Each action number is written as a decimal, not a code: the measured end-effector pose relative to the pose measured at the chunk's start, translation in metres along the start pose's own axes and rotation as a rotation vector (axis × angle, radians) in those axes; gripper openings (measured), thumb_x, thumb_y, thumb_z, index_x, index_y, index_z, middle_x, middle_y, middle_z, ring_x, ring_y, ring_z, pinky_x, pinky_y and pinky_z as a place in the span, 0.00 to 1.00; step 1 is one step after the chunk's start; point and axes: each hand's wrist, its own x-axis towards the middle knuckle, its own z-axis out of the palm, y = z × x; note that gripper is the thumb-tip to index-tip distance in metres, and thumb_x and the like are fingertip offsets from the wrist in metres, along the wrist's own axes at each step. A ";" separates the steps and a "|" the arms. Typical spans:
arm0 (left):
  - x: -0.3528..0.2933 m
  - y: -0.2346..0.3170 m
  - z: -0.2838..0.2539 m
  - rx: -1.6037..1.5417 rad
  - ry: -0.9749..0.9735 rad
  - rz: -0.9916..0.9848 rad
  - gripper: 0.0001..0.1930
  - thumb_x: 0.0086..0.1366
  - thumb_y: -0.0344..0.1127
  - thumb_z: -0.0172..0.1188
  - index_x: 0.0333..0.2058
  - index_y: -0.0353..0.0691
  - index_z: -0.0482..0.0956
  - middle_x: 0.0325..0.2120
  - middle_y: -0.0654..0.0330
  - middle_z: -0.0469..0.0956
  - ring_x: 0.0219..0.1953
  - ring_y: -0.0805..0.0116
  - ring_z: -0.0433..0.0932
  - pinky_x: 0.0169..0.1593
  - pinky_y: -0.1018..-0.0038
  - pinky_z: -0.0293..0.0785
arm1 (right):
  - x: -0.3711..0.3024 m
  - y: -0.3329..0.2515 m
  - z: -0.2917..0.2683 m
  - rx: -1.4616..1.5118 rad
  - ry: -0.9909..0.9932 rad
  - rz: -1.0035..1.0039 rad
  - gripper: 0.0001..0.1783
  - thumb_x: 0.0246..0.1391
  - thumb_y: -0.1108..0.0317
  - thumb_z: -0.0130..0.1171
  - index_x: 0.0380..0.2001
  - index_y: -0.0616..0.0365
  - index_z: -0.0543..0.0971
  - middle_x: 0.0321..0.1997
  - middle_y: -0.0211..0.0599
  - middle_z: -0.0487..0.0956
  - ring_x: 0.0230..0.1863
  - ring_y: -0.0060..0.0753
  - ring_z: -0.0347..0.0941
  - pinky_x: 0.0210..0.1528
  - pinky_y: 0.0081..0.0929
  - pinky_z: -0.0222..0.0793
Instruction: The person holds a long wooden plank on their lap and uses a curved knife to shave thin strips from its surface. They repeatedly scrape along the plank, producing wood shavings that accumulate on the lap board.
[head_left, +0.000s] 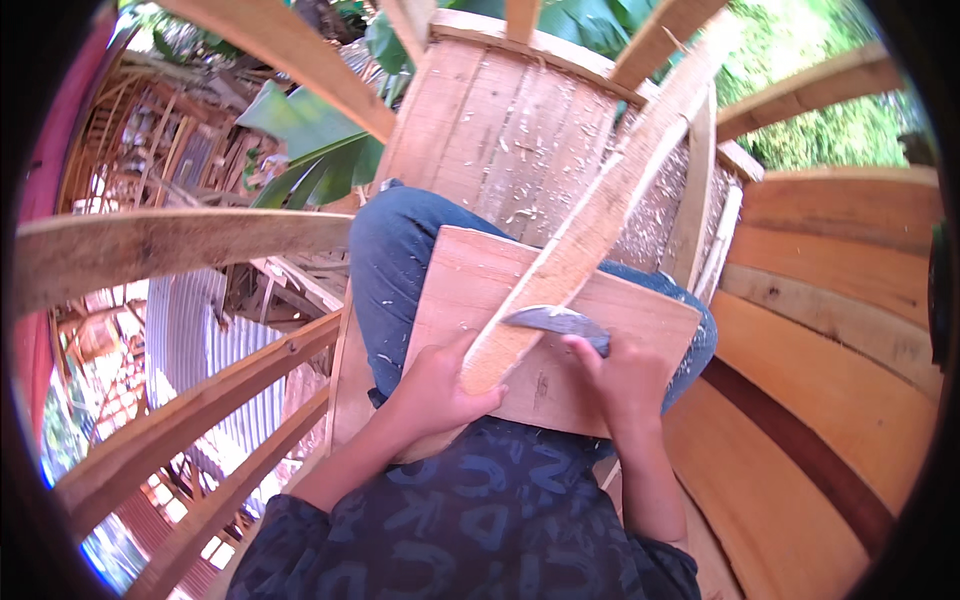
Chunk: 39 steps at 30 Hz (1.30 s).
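Observation:
Across my lap lies a square wooden board [540,380]. A long wooden plank [575,250] slants over it, from my lap up toward the far right. My left hand [440,390] is closed around the plank's near end. In my right hand [625,370] is a knife with a curved grey blade [560,320]; its handle is hidden in my fist. The blade lies across the plank, its tip near the plank's left edge. I cannot tell whether it is cutting into the wood.
Pale wood shavings [530,190] are scattered over the plank floor [480,120] ahead. Wooden rails [200,410] run along the left, with corrugated metal sheets [190,330] below them. A wall of wooden boards [800,340] stands on the right. Large green leaves [310,150] show beyond the rails.

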 end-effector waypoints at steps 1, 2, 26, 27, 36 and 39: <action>0.000 -0.003 0.001 -0.028 -0.012 -0.048 0.29 0.49 0.37 0.67 0.47 0.27 0.72 0.30 0.41 0.79 0.32 0.53 0.82 0.37 0.65 0.76 | 0.007 0.007 -0.001 -0.052 0.001 0.021 0.37 0.46 0.31 0.56 0.16 0.61 0.77 0.16 0.50 0.75 0.19 0.54 0.74 0.22 0.45 0.66; 0.005 -0.007 0.001 -0.023 0.005 0.054 0.30 0.49 0.40 0.67 0.48 0.26 0.72 0.26 0.42 0.78 0.28 0.53 0.81 0.33 0.64 0.76 | 0.009 0.013 -0.001 -0.069 0.037 0.000 0.37 0.47 0.31 0.56 0.17 0.61 0.77 0.16 0.50 0.75 0.20 0.54 0.74 0.23 0.45 0.66; 0.003 -0.020 0.006 0.035 0.109 0.137 0.33 0.47 0.43 0.66 0.50 0.28 0.73 0.39 0.39 0.78 0.41 0.44 0.79 0.47 0.60 0.75 | -0.016 -0.014 0.010 0.256 -0.029 0.006 0.27 0.60 0.53 0.54 0.20 0.70 0.76 0.18 0.61 0.73 0.22 0.65 0.72 0.25 0.52 0.64; 0.005 -0.015 0.003 0.006 0.055 0.096 0.32 0.47 0.42 0.67 0.49 0.28 0.73 0.38 0.39 0.78 0.41 0.45 0.79 0.46 0.61 0.75 | -0.017 -0.018 0.012 0.334 -0.044 -0.032 0.27 0.60 0.52 0.54 0.21 0.69 0.76 0.19 0.61 0.73 0.22 0.64 0.72 0.24 0.50 0.65; 0.006 -0.001 0.003 -0.025 0.052 0.105 0.30 0.47 0.39 0.67 0.47 0.27 0.73 0.36 0.39 0.78 0.39 0.44 0.79 0.44 0.62 0.75 | -0.018 -0.004 0.002 0.415 -0.148 0.024 0.27 0.58 0.49 0.56 0.22 0.68 0.77 0.18 0.58 0.74 0.22 0.61 0.74 0.24 0.48 0.68; 0.004 -0.002 0.003 -0.016 0.048 0.092 0.30 0.47 0.39 0.67 0.47 0.26 0.73 0.36 0.39 0.79 0.38 0.44 0.80 0.43 0.62 0.75 | -0.020 -0.004 0.012 0.391 -0.052 -0.037 0.28 0.58 0.48 0.56 0.22 0.67 0.77 0.17 0.56 0.74 0.20 0.59 0.74 0.23 0.47 0.68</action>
